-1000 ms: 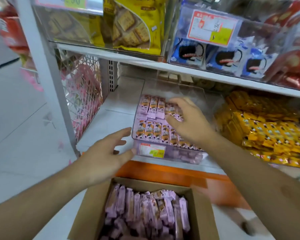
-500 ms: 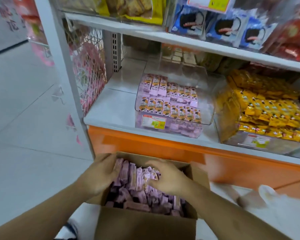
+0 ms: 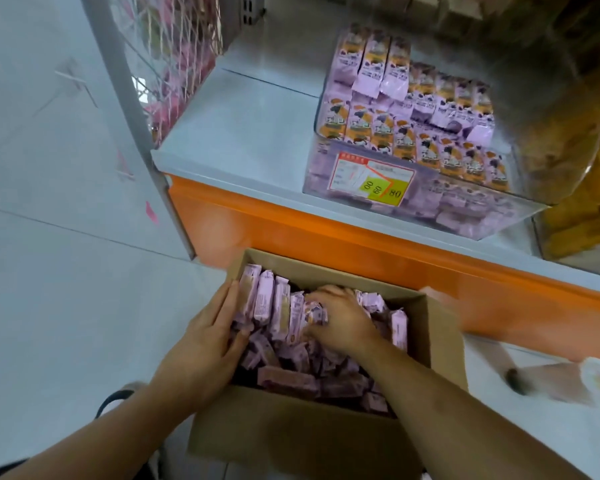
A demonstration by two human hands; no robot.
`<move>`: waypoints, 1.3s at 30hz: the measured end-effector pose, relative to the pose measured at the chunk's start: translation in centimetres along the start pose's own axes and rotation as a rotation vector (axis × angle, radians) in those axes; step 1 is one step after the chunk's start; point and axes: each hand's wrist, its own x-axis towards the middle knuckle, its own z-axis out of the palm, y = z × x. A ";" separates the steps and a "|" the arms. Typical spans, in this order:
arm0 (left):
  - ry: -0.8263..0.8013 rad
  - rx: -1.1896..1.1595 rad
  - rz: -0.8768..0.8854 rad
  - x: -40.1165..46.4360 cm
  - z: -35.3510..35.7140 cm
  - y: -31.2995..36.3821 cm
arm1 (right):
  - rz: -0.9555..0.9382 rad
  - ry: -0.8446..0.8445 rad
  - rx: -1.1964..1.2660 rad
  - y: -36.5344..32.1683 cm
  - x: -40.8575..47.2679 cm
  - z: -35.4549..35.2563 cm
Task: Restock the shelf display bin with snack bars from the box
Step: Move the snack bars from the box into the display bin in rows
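The white shelf (image 3: pixel 243 133) with its orange front edge (image 3: pixel 326 237) fills the far half of the view, above a pale tiled floor (image 3: pixel 49 271) on the left. A grey upright post (image 3: pixel 129 109) stands at the left end of the shelf, and a wire mesh panel (image 3: pixel 174 57) with pink packets behind it is just to the right of the post.

In the near middle, on the floor in front of the shelf, stands the open cardboard box (image 3: pixel 291 431). It is full of snack bars (image 3: pixel 281 308) in purple wrappers; some stand upright in a row at the far left of the box, the others lie loose and mixed below.

On the shelf, at the far right, sits the clear display bin (image 3: pixel 520 216). It holds the same purple bars in two neat rows, and a price label (image 3: pixel 371 176) with a yellow patch is fixed to its front wall. Right of it is another clear bin with yellow packets (image 3: pixel 575 133), blurred.

The left hand (image 3: pixel 205 344) is inside the box at its left wall, fingers straight and together, pressing flat against the upright row. The right hand (image 3: pixel 340 320) is in the middle of the box, fingers curled down over the right end of the same row; whether it really grips a bar I cannot tell.
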 end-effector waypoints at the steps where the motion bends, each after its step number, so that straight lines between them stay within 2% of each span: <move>1: -0.003 0.002 -0.001 0.0 0.2 0.1 | 0.002 0.017 0.032 0.2 -0.1 0.3; 9: -0.041 0.076 -0.043 -0.1 -0.5 0.9 | 0.011 0.161 0.275 -0.5 -3.5 -0.4; 11: 0.011 0.185 -0.040 -0.1 -1.1 1.6 | 0.031 0.194 0.340 -1.0 -4.6 -1.9; 13: 0.076 0.215 0.039 -0.1 -1.8 3.2 | 0.048 0.191 0.408 -1.8 -5.8 -4.0; 14: 0.080 0.181 0.076 -0.1 -2.0 4.3 | 0.041 0.187 0.447 -2.2 -6.3 -5.1; 16: -0.028 0.081 0.093 0.0 -2.6 6.5 | 0.007 0.161 0.557 -3.3 -7.1 -7.5; 18: -0.192 -0.104 0.019 0.2 -3.1 8.3 | -0.026 0.132 0.662 -4.6 -7.8 -9.5; 21: -0.330 -0.356 -0.115 -0.3 -3.9 10.6 | -0.035 0.104 0.809 -6.3 -8.8 -11.0; 25: -0.356 -0.586 -0.143 -1.0 -4.0 11.1 | -0.089 0.076 0.838 -7.3 -9.5 -10.2; 28: -0.321 -0.579 -0.210 -1.3 -4.1 10.3 | -0.086 -0.028 0.938 -7.3 -9.3 -9.1; 31: -0.322 -0.550 -0.254 -0.9 -4.0 8.3 | -0.042 -0.062 0.866 -6.6 -8.3 -7.3; 35: -0.254 -0.516 -0.289 0.1 -3.7 5.0 | 0.083 -0.150 0.530 -4.6 -7.1 -3.5; 39: -0.231 -0.527 -0.334 0.8 -3.1 3.0 | 0.030 -0.235 0.241 -3.0 -5.8 0.3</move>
